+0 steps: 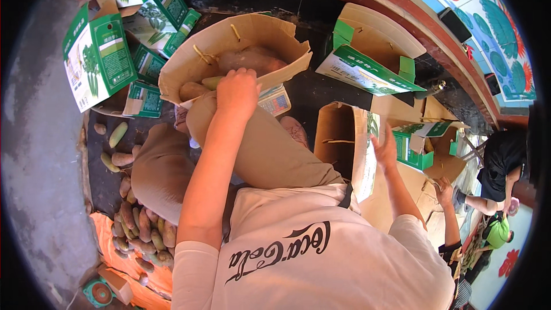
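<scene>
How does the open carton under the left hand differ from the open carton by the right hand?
The carton under the left hand, the near carton, holds brownish tubers and a green one; the side carton by the right hand shows only a dark inside. The near carton lies tilted with its mouth toward the camera and rests on a scale; the side carton stands beside the person's leg. Both are brown cardboard with flaps open and green and white printed outsides.

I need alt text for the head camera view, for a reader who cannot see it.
A seated person's left hand reaches into an open cardboard box holding sweet potatoes, while the right hand touches a second open box. More sweet potatoes lie piled at the left, with green-and-white cartons behind.
</scene>
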Tool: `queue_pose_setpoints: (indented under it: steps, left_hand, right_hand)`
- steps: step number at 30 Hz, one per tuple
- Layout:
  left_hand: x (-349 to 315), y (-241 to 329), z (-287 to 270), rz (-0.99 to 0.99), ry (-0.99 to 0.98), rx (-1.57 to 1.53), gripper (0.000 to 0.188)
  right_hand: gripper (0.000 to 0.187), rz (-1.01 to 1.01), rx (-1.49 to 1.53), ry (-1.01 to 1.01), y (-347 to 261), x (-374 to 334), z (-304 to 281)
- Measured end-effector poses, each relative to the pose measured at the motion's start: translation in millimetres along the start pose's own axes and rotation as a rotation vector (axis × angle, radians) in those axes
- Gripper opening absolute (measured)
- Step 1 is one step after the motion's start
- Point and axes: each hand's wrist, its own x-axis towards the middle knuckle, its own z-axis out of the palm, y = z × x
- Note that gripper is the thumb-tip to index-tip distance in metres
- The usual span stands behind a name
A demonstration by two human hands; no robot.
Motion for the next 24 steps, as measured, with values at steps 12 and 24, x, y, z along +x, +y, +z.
queue_pose_setpoints:
  steps: [12, 24]
  left_hand:
    - [0, 0, 6, -0.008, 0.025, -0.028, 0.02]
    - [-2, 0, 11, -0.02, 0.025, -0.021, 0.019]
  right_hand:
    - [0.085, -0.239, -0.177, -0.072, -31, -32, 55]
    - [0.039, -0.124, -0.463, -0.004, 37, 23, -27]
